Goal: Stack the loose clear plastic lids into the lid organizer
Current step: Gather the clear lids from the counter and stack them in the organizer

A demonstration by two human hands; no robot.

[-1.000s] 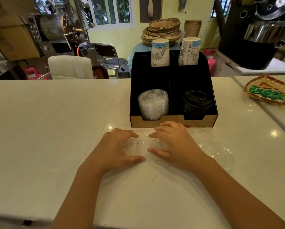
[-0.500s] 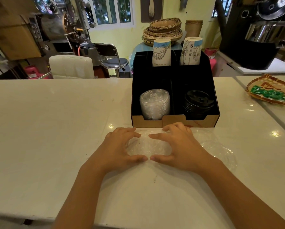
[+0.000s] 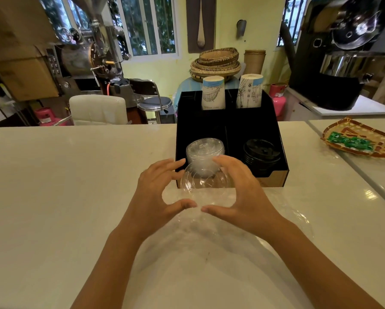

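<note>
From the head camera, both hands are cupping 1 clear lid (image 3: 203,182) from opposite sides: the left hand (image 3: 158,190) is curling round its left rim and the right hand (image 3: 242,188) round its right, thumbs nearly meeting at the near edge. The lid appears to be held just above the counter (image 3: 75,197), right in front of the lid organizer (image 3: 274,178); the 2-sided hold is probably keeping the flimsy plastic level for dropping onto the clear stack (image 3: 204,150), which is sitting in the front left compartment.

Around it, a stack of black lids (image 3: 261,153) is filling the front right compartment, and 2 paper cup stacks (image 3: 212,93) are standing in the rear ones. More loose clear lids (image 3: 296,217) are lying on the counter by the right wrist, hard to count against the pale top. The organizer's low cardboard front lip is standing between the held lid and its stack, so the lid will likely need lifting over it. A woven tray (image 3: 365,141) is lying well apart at far right
</note>
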